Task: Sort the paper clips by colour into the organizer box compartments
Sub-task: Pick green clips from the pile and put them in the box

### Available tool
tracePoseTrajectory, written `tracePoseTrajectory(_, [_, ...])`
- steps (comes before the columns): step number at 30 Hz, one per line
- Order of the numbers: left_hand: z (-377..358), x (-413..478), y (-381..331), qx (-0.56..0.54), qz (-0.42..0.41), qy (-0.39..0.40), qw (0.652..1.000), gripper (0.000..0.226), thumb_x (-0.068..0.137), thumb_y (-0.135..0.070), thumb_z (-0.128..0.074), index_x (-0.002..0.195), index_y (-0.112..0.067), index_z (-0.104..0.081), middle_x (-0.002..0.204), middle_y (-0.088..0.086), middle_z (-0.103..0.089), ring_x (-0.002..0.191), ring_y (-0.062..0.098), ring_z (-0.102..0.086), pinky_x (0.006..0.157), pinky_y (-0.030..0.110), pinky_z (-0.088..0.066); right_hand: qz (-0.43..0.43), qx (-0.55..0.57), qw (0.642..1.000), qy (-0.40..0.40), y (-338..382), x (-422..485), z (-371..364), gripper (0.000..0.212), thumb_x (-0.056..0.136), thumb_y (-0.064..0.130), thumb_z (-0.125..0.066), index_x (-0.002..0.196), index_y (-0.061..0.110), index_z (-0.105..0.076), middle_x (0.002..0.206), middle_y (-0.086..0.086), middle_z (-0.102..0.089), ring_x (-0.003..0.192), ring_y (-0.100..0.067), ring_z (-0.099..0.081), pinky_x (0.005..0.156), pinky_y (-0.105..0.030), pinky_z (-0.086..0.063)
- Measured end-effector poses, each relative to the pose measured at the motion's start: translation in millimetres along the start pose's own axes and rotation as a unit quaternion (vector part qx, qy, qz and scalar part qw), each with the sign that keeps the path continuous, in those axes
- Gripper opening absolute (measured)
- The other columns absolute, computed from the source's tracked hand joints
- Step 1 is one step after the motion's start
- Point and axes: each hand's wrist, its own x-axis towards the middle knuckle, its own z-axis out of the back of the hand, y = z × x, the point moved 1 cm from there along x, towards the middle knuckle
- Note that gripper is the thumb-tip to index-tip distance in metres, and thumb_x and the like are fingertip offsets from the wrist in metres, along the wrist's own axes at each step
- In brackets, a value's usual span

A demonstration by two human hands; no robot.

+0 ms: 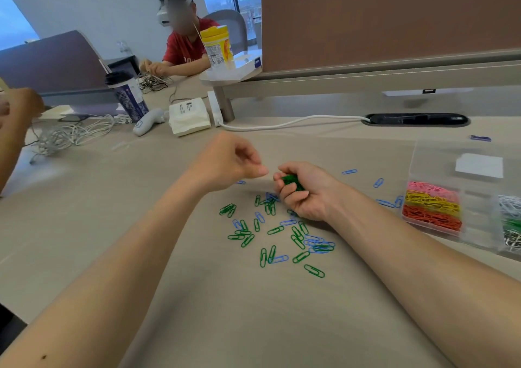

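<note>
Step in hand: gathering green clips from the mixed pile, judged from the handful already held. Pink, yellow and red are sorted. Green and blue remain.

Left of centre: left hand [231, 161] hovers above the table [282, 311], wrist raised and forearm running in from the lower left corner. Its fingers are loosely curled and the thumb tip points right, just short of the right hand. No clip is seen between its fingertips, so I read it as holding nothing.

Centre, below both hands: loose clips [276, 235] lie scattered flat on the table, green and blue mixed, some overlapping. A few blue strays lie further right, toward the box.

Right of centre: right hand [307, 192] rests with its heel on or just over the upper edge of the pile, palm turned leftward. Its fingers are closed round a bunch of green clips [291, 183], of which only a part shows.

Right edge: organizer box [476, 215], clear plastic, stands well apart from the hands. The near column holds pink, yellow and red clips in separate compartments. White and green clips sit in compartments at the frame's edge, partly cut off.

Next move, as I judge it: either keep picking greens into the right hand, or carry the bunch across to the green compartment at the far right. The second calls for a firm fist in transit and a release low over that compartment, clear of the white clips beside it.
</note>
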Motion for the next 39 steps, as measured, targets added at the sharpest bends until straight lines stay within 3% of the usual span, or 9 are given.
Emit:
tracePoseTrajectory(3, [3.6, -7.7, 30.7, 0.142, 0.108, 0.081, 0.981, 0.026, 0.071, -0.038, -0.084, 0.081, -0.016, -0.074, 0.077, -0.003, -0.070, 0.072, 0.011, -0.062, 0.062, 0.019, -0.046, 0.039, -0.033, 0.998, -0.021, 1.4, 0.8, 1.2, 0.032, 0.099, 0.022, -0.044, 0.067, 0.016, -0.043, 0.046, 0.003, -0.039, 0.028, -0.003, -0.023, 0.023, -0.013, -0.014])
tracePoseTrajectory(7, [-9.1, -18.9, 52.8, 0.155, 0.171, 0.130, 0.964, 0.032, 0.067, -0.038, -0.087, 0.083, -0.015, -0.072, 0.080, 0.001, -0.070, 0.078, 0.017, -0.066, 0.075, 0.026, -0.051, 0.065, -0.051, 0.996, -0.043, 3.5, 1.8, 2.8, 0.034, 0.099, 0.027, -0.046, 0.066, 0.019, -0.042, 0.046, 0.004, -0.035, 0.029, -0.004, -0.019, 0.024, -0.014, -0.012])
tracePoseTrajectory(13, [-22.5, -19.3, 49.5, 0.161, 0.110, 0.117, 0.974, 0.006, 0.079, -0.018, -0.079, 0.080, -0.016, -0.073, 0.075, 0.000, -0.067, 0.071, 0.012, -0.059, 0.074, 0.024, -0.050, 0.072, -0.048, 0.995, -0.043, 4.4, 2.6, 5.2, 0.034, 0.100, 0.027, -0.046, 0.067, 0.018, -0.042, 0.049, 0.003, -0.036, 0.031, -0.003, -0.019, 0.025, -0.014, -0.011])
tracePoseTrajectory(17, [-29.3, -14.4, 47.1, 0.116, 0.056, 0.110, 0.985, 0.017, 0.079, -0.011, -0.078, 0.072, -0.021, -0.066, 0.071, -0.004, -0.064, 0.065, 0.006, -0.057, 0.065, 0.015, -0.046, 0.087, -0.049, 0.994, -0.048, 6.5, 0.9, 6.6, 0.035, 0.100, 0.026, -0.045, 0.067, 0.017, -0.042, 0.049, 0.002, -0.037, 0.030, -0.003, -0.019, 0.026, -0.014, -0.011])
tracePoseTrajectory(25, [-36.5, -2.9, 46.7, 0.081, -0.076, 0.126, 0.986, 0.031, 0.079, -0.007, -0.077, 0.104, -0.023, -0.067, 0.073, -0.004, -0.065, 0.063, 0.004, -0.054, 0.066, 0.008, -0.041, 0.096, -0.046, 0.993, -0.053, 9.1, 1.7, 9.1, 0.034, 0.100, 0.026, -0.045, 0.068, 0.016, -0.044, 0.049, 0.001, -0.038, 0.030, -0.004, -0.020, 0.025, -0.014, -0.012])
tracePoseTrajectory(29, [-37.1, 3.1, 47.5, 0.097, -0.064, 0.142, 0.983, 0.019, 0.080, -0.007, -0.076, 0.095, -0.017, -0.070, 0.071, -0.009, -0.061, 0.063, 0.004, -0.053, 0.064, 0.009, -0.041, 0.095, -0.045, 0.993, -0.053, 9.9, 2.8, 9.5, 0.033, 0.100, 0.026, -0.045, 0.068, 0.016, -0.044, 0.050, 0.001, -0.039, 0.031, -0.004, -0.020, 0.025, -0.015, -0.013])
tracePoseTrajectory(33, [-37.1, 6.0, 48.8, 0.112, -0.051, 0.151, 0.981, 0.012, 0.080, -0.008, -0.076, 0.088, -0.016, -0.071, 0.080, -0.002, -0.067, 0.065, -0.002, -0.053, 0.065, 0.010, -0.041, 0.095, -0.043, 0.993, -0.051, 9.7, 2.1, 9.8, 0.034, 0.101, 0.026, -0.045, 0.069, 0.015, -0.045, 0.050, 0.001, -0.039, 0.030, -0.004, -0.021, 0.025, -0.015, -0.013])
tracePoseTrajectory(39, [-37.5, 3.3, 47.2, 0.125, -0.070, 0.127, 0.981, 0.010, 0.080, -0.006, -0.076, 0.085, -0.012, -0.071, 0.092, 0.001, -0.064, 0.073, 0.009, -0.054, 0.073, 0.020, -0.043, 0.094, -0.040, 0.994, -0.044, 8.6, 3.2, 9.6, 0.033, 0.100, 0.025, -0.045, 0.069, 0.014, -0.045, 0.050, 0.000, -0.040, 0.029, -0.005, -0.022, 0.024, -0.015, -0.013])
